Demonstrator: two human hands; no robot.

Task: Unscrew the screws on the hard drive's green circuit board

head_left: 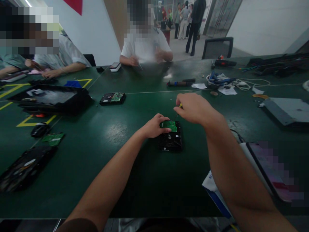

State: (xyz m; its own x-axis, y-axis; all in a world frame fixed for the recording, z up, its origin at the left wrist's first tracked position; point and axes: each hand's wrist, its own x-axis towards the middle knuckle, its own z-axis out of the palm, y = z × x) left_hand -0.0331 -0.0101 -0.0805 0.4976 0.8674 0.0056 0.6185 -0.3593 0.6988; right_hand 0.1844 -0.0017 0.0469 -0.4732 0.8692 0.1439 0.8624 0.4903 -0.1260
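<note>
A black hard drive [170, 141] lies flat on the green table, its green circuit board [172, 125] facing up at the far end. My left hand [155, 126] grips the drive's left side, thumb and fingers resting at the board. Above and just right of the drive's far end, my right hand [193, 108] is closed in a pinch. A small yellow part of what looks like a screwdriver [181, 105] shows between its fingers; most of that tool is hidden. Tiny dark bits [177, 115] lie under the right hand.
Another hard drive [112, 98] lies farther left. A black tray [53, 100], a loose circuit board [53, 139] and an opened drive [26, 166] are at left. A phone [270, 170], grey metal case [287, 111] and cables [241, 84] are at right. People sit across the table.
</note>
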